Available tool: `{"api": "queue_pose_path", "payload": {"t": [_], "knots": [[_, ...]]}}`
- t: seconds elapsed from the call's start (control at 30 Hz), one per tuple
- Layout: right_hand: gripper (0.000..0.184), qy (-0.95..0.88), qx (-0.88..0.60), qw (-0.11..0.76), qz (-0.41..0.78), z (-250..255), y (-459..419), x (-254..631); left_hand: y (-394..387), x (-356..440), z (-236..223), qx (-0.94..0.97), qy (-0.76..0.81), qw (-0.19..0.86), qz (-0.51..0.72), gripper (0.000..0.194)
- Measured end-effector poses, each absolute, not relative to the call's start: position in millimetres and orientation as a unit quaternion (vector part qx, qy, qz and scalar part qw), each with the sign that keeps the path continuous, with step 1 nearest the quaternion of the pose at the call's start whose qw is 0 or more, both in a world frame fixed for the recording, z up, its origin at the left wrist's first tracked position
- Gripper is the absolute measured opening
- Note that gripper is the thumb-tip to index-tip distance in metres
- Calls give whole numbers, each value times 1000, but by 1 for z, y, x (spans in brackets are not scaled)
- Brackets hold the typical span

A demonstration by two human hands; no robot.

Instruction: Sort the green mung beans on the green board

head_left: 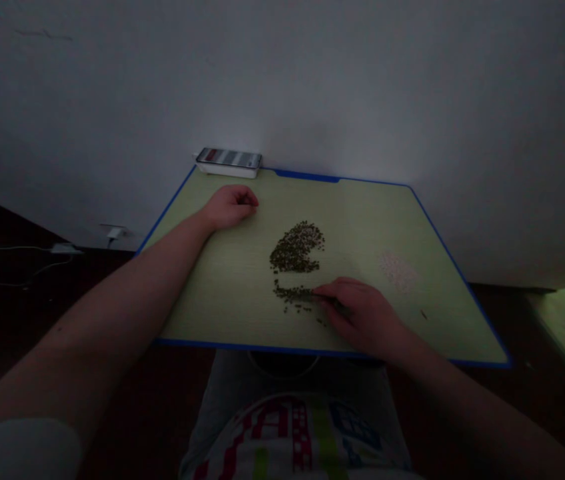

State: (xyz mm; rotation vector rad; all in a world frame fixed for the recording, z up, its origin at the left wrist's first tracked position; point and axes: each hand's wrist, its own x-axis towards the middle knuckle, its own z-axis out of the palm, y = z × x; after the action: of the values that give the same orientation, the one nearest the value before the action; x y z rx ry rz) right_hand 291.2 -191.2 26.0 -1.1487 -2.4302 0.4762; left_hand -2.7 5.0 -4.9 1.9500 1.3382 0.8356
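In the head view, a low heap of small dark-green and brown grain-like pieces lies near the middle of a pale green tabletop with blue edging, with some paler bits showing among its upper part. Nearer the person, a narrow band of similar dark pieces lies apart from most of the heap, a few strays below it. The right hand is closed on a thin, dark, slender tool, too dim to identify, whose far end meets that band. Well to the right, a thin scatter of whitish flakes or grains lies by itself. The left hand rests on the tabletop beyond the heap, fingers loosely curled; whether it holds anything, I cannot tell. As a judgement, the separation looks partial: the whitish scatter and the band are apart, while the heap remains the largest, mixed-looking portion.
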Motion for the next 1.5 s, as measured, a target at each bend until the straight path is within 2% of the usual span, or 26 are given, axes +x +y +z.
{"api": "queue_pose_path", "payload": {"t": [1.1, 1.5], "knots": [[25, -879, -384, 216, 181, 25, -188, 284, 6, -2, -4, 733, 511, 318, 315, 18], [26, -862, -407, 204, 226, 28, -190, 282, 4, -2, -4, 744, 502, 309, 315, 21]]}}
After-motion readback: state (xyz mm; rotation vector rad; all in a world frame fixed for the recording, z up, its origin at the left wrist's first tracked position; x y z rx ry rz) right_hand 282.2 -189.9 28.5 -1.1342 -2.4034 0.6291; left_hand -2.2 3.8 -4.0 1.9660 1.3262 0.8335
